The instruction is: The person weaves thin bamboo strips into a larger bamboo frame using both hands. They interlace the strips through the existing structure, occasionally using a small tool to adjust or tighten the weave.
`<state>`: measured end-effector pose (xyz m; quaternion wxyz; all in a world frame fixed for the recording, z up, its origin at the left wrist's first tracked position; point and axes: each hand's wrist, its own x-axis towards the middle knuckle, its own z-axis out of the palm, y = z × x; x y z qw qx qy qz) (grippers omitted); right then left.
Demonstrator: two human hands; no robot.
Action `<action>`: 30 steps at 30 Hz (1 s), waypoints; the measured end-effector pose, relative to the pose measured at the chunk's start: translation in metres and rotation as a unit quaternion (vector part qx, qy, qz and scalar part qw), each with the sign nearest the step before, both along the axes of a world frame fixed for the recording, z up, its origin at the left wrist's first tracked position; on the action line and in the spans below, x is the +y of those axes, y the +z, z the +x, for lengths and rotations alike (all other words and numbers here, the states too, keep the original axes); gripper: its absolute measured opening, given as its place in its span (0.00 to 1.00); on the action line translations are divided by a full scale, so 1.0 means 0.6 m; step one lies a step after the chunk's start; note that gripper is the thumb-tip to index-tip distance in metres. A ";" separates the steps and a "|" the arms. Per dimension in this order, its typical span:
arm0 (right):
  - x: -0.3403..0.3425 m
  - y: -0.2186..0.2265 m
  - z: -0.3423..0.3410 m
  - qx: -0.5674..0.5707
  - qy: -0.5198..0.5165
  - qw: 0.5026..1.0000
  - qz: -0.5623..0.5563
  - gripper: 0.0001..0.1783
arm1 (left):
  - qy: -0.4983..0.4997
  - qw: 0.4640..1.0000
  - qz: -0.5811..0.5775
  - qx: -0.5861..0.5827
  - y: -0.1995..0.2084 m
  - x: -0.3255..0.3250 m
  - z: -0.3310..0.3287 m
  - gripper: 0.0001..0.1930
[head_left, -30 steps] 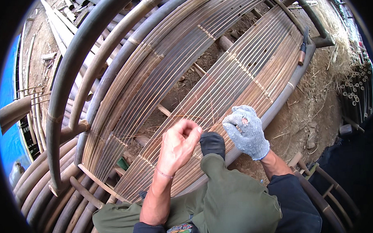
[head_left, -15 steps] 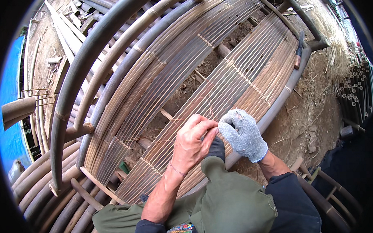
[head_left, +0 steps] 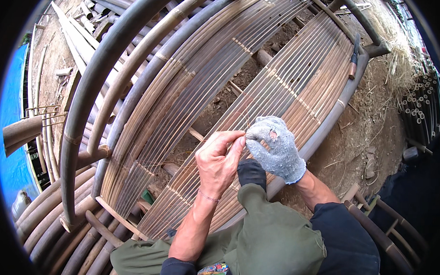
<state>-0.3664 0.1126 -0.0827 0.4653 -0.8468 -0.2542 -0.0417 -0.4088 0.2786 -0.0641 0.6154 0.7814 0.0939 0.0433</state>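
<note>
My bare left hand (head_left: 217, 159) is closed in a pinch, thumb against forefinger, over the middle of a bamboo bench. Its fingertips meet those of my right hand (head_left: 277, 147), which wears a grey knitted glove with a small hole on the back. Both pinch a thin copper-coloured wire (head_left: 247, 118); loose strands of it stick up above the fingertips and trail off to the left. Under the hands lies the slatted seat (head_left: 296, 93), thin bamboo strips in two panels with a gap between them. What sits right between the fingertips is too small to see clearly.
A wooden-handled tool (head_left: 354, 60) lies on the bench's right rail. Curved bamboo poles (head_left: 101, 64) rise along the left side. More bamboo poles are piled at lower left (head_left: 86, 249), and a bundle (head_left: 420, 101) stands at far right. A blue tarp (head_left: 14, 135) lies at far left.
Both hands have shifted slightly left and up. The gloved right hand has turned so that the hole on its back shows; the fingertips stay together.
</note>
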 end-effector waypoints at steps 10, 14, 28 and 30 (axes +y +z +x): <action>-0.007 0.017 -0.009 -0.032 -0.008 0.997 -0.070 0.10 | -0.095 0.987 0.102 -0.080 -0.002 0.007 0.003 0.05; -0.023 0.031 -0.008 -0.030 -0.032 0.998 -0.038 0.17 | -0.113 0.981 -0.112 0.112 0.003 0.018 -0.011 0.06; -0.027 -0.004 0.009 -0.106 -0.016 0.991 -0.084 0.09 | -0.017 0.955 -0.221 0.195 0.001 0.015 -0.010 0.09; -0.032 -0.005 0.017 -0.098 -0.081 0.988 -0.092 0.07 | -0.029 0.954 -0.203 0.220 0.003 0.022 -0.007 0.09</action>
